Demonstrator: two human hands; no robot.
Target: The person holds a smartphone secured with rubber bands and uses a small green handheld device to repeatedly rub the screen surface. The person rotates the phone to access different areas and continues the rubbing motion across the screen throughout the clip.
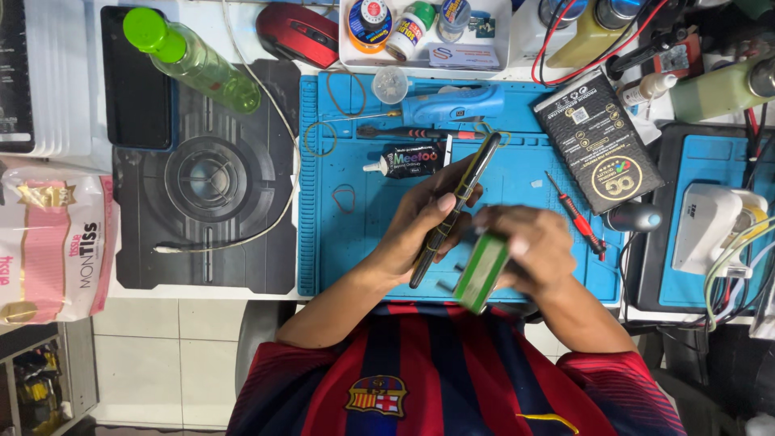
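right hand (525, 246) blurs the green card (482, 270).

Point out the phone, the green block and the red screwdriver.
phone (462, 196), head view, upper edge.
green block (480, 273), head view, green face.
red screwdriver (578, 217), head view, handle.

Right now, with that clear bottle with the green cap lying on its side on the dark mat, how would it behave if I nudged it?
The clear bottle lies on its side and looks round, so a nudge would probably roll it across the dark mat. It looks like thin plastic, so probably light and slightly squashy. Its green cap is wider, which may make it veer.
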